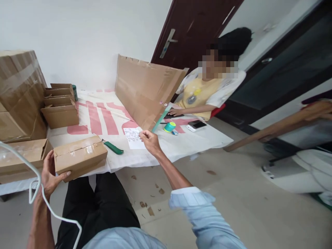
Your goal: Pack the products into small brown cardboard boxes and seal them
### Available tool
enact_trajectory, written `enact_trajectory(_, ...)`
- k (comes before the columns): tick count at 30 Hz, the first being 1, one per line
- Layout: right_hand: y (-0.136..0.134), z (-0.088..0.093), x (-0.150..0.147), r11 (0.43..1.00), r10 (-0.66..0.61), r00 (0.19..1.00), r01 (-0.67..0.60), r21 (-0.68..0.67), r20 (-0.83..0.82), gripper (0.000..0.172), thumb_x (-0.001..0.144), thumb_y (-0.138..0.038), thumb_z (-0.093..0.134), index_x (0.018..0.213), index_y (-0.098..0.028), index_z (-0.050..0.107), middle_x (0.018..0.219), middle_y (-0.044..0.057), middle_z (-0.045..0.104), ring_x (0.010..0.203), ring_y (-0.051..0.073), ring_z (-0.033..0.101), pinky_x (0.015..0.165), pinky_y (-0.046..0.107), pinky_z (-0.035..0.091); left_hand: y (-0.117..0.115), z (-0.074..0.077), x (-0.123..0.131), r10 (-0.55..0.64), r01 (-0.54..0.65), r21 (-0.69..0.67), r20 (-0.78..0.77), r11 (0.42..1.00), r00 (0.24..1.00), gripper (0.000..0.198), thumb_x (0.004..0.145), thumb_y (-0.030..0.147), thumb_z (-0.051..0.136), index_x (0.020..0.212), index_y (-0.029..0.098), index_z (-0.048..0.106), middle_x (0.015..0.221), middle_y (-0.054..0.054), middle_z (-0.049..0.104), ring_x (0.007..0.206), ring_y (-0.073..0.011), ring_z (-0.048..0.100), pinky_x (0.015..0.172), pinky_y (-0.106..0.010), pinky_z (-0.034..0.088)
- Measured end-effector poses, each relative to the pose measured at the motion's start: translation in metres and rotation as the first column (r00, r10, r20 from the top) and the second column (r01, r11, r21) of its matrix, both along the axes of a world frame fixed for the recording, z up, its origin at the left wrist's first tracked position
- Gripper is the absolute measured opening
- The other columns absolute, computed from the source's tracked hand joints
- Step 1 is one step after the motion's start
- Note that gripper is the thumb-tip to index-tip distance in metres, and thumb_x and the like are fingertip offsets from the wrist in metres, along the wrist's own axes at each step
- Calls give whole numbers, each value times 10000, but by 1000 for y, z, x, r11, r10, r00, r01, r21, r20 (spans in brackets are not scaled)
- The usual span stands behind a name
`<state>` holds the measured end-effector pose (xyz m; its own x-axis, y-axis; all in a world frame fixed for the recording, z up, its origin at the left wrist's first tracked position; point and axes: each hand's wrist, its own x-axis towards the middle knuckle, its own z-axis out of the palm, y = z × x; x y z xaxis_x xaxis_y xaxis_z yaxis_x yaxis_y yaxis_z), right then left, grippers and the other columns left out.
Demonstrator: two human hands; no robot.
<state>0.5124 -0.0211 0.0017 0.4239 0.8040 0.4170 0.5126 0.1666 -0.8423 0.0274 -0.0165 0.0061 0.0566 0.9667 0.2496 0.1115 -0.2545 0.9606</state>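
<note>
A small closed cardboard box [81,152] sits at the table's front edge, with clear tape along its top seam. My left hand [51,173] grips its left end, the thumb along the near side and the fingers behind. Over the right edge of a white sheet of paper [135,141] with small printed marks, my right hand [149,141] is closed, thumb and forefinger pinched together. Whatever is between those fingertips is too small to make out. A green utility knife [113,147] lies between the box and the sheet.
Large cardboard boxes [20,93] and open small boxes [61,112] stand left. A cardboard panel [147,88] rises behind the sheet. To its right are a tape roll [169,127], a phone [197,124] and a seated person [207,90]. A white cable [38,176] hangs near my left arm.
</note>
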Motion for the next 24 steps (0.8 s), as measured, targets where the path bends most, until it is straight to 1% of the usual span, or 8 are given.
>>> enact_trajectory(2,0,-18,4,1000,-18,1000,19,-15,25,318,831,-542,579,770,-232,619,699,1,625,679,181,562,669,310,487,-1,3,3,16,-16,13,-8,1000,1000,1274,490,451,1066,1565,292,400,1666,-163,472,1599,-437,383,1327,-625,321)
enact_trajectory(5,1,-39,11,998,-45,997,47,-35,56,275,832,-498,558,769,-235,606,742,24,657,732,204,592,739,333,499,-1,8,5,37,-37,9,-32,999,999,1251,494,474,1053,1548,291,404,1638,-153,505,1598,-451,380,1320,-662,318)
enact_trajectory(7,3,-51,17,996,-64,995,68,-57,82,245,844,-466,546,778,-237,600,768,38,673,762,217,608,762,340,498,-1,10,5,48,-48,5,-43,999,998,1240,477,479,1053,1527,296,418,1614,-143,534,1592,-462,386,1318,-679,314)
enact_trajectory(10,6,-63,22,992,-75,989,88,-93,129,205,879,-418,534,801,-239,599,801,51,690,800,228,624,781,337,493,-2,12,5,59,-60,-3,-52,998,997,1214,472,453,1053,1505,307,432,1598,-120,555,1588,-456,396,1324,-680,309)
enact_trajectory(14,14,-73,19,991,-24,977,52,-126,211,176,917,-355,536,807,-239,610,841,64,702,834,231,631,823,335,485,-2,13,6,73,-74,-17,-53,997,996,1236,453,434,1060,1510,284,436,1599,-142,549,1586,-462,396,1323,-683,304)
enact_trajectory(19,27,-78,6,988,68,949,-21,-154,306,181,941,-292,540,781,-239,605,875,81,698,873,231,609,866,332,469,-2,13,6,72,-73,-28,-29,997,997,1249,425,399,1064,1500,272,442,1570,-163,575,1574,-455,422,1314,-661,332)
enact_trajectory(22,32,-81,4,985,94,935,-37,-169,343,173,934,-252,544,774,-239,605,871,83,692,877,233,594,876,332,463,-1,13,6,75,-76,-30,-20,997,997,1258,411,389,1063,1496,265,439,1572,-169,573,1569,-452,433,1306,-641,356)
enact_trajectory(24,32,-83,5,984,95,929,-34,-174,357,176,941,-248,540,782,-236,613,882,86,694,880,234,596,877,333,464,-1,13,6,69,-70,-31,-22,997,997,1270,420,405,1060,1512,263,427,1596,-174,551,1576,-455,420,1309,-651,344)
